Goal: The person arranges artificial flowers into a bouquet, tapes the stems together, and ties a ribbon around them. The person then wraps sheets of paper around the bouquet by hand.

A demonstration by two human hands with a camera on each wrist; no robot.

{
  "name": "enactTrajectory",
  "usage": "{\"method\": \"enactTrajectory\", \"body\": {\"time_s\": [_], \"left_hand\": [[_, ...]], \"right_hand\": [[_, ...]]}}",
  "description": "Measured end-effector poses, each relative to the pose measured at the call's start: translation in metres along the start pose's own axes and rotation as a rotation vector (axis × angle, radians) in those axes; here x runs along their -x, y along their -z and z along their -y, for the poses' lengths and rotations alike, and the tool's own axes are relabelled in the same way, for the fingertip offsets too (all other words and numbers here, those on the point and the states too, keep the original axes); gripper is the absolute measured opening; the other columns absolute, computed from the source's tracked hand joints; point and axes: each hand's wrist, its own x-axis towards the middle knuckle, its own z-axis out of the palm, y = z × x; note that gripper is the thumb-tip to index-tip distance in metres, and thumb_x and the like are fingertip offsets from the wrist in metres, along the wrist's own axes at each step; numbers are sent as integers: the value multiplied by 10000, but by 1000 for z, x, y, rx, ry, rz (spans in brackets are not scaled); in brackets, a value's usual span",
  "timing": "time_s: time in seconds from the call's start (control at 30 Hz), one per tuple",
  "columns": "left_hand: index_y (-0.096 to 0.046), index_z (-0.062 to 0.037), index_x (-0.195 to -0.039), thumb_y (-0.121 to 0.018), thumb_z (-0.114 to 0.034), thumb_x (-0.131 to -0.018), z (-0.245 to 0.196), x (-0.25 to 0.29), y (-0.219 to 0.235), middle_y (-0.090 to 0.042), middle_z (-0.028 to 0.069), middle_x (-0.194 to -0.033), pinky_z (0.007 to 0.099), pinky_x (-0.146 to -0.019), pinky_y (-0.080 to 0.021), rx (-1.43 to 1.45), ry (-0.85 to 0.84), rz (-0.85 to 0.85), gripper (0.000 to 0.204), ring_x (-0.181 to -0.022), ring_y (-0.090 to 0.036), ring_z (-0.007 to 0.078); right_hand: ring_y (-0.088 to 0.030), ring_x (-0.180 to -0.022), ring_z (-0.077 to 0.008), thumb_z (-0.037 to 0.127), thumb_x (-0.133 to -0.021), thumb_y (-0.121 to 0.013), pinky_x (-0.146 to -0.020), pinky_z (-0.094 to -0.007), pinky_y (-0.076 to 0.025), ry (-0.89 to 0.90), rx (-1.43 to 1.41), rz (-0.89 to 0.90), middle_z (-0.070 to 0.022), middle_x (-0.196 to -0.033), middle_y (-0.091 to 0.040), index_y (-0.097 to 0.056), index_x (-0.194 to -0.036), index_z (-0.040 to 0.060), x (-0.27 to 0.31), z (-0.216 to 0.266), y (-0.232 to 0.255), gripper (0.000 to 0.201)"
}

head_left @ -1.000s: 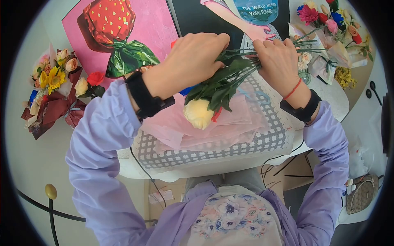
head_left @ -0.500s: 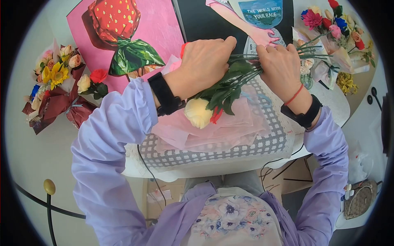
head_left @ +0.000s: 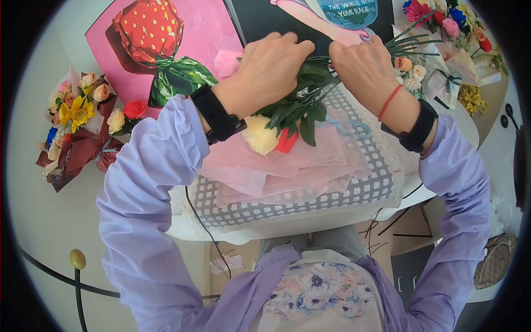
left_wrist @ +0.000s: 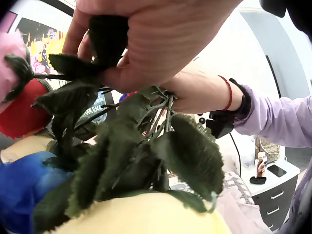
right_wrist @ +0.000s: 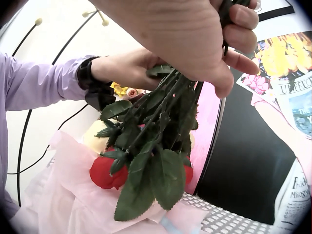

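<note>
My right hand (head_left: 362,69) grips a bunch of green flower stems (head_left: 415,44), its fingers curled round them; the stem ends stick out to the right. On the bunch's flower side, my left hand (head_left: 271,63) pinches a leafy stem between thumb and fingers. Below the hands hang dark green leaves (head_left: 293,110), a cream rose (head_left: 260,135) and a red rose (head_left: 286,141). A pink rose (head_left: 228,62) shows beyond the left wrist. In the left wrist view, a blue flower (left_wrist: 29,185) sits low at the left.
Pink wrapping sheets (head_left: 310,166) lie under the bunch on a grey-and-white checked cloth (head_left: 249,213). A wrapped bouquet (head_left: 77,124) stands at left, more flowers (head_left: 456,27) at right. A candy painting (head_left: 149,33) and a black poster (head_left: 260,19) lie at the back.
The bunch has tilted in the hands, so more of the red rose shows beside the cream one. A pink rose has come into fuller view by the left hand. Both hands keep hold.
</note>
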Motion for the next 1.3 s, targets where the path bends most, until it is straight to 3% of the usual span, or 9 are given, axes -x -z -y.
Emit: {"method": "enactTrajectory", "body": {"time_s": [0.3,0.4,0.53,0.7,0.73,0.8,0.9,1.13,1.3], "left_hand": [[-542,-31,-892,-538,-100,-680,30,-20,14,-598,124,-801,385,-646,-436,259,348,217,223,-749,-572,315],[-546,-20,-884,-526,-113,-685,37,-22,17,-609,144,-826,367,-656,-443,161,198,140,220,-754,-578,309],[-539,-12,-869,-524,-117,-691,39,-23,19,-608,131,-803,350,-649,-444,166,216,234,207,-732,-583,282],[-575,-20,-839,-546,-122,-677,55,-27,22,-613,100,-752,327,-598,-454,636,454,512,194,-618,-584,224],[-575,-20,-839,-546,-122,-677,57,-26,24,-613,100,-752,327,-598,-454,637,455,508,194,-618,-584,224],[-571,0,-883,-553,-117,-696,60,-24,29,-607,83,-769,295,-588,-458,419,175,390,220,-617,-577,173],[-546,-35,-953,-549,-88,-754,48,-24,58,-559,23,-897,270,-685,-442,576,356,606,205,-798,-535,97],[-500,-39,-1150,-467,-243,-887,41,-6,67,-551,57,-991,281,-858,-391,767,324,704,334,-944,-505,147],[-479,-40,-1188,-429,-309,-914,44,-1,52,-502,81,-1140,285,-903,-360,324,161,533,387,-1043,-468,166]], "right_hand": [[-622,-588,-184,95,-692,-612,-568,-315,-415,0,-47,-46,-45,-577,-599,-561,-687,109,-18,-21,-3,53],[-616,-579,-187,91,-681,-627,-564,-309,-409,46,-40,-45,-46,-578,-599,-557,-693,107,-25,-28,-8,73],[-565,-518,-234,192,-766,-586,-605,-317,-370,118,9,-67,-75,-531,-558,-515,-760,88,-28,-29,-16,127],[-553,-552,-227,178,-752,-604,-611,-316,-362,143,-56,-100,-69,-538,-543,-488,-758,83,-21,-27,-20,150],[-570,-586,-219,150,-718,-624,-631,-313,-373,151,-115,-141,-62,-560,-557,-496,-745,92,-19,-28,-22,144],[-588,-620,-211,123,-685,-644,-650,-309,-384,160,-172,-181,-55,-582,-571,-504,-733,101,-17,-30,-27,150],[-567,-673,-212,130,-652,-667,-657,-316,-375,163,-226,-205,-53,-618,-558,-493,-754,94,-10,-35,-36,205],[-542,-731,-220,91,-597,-667,-654,-325,-366,169,-367,-221,-39,-708,-540,-494,-777,80,-4,-45,-57,250],[-533,-714,-223,103,-613,-648,-631,-328,-371,118,-442,-282,-29,-701,-518,-517,-751,85,0,-45,-60,192]]}}
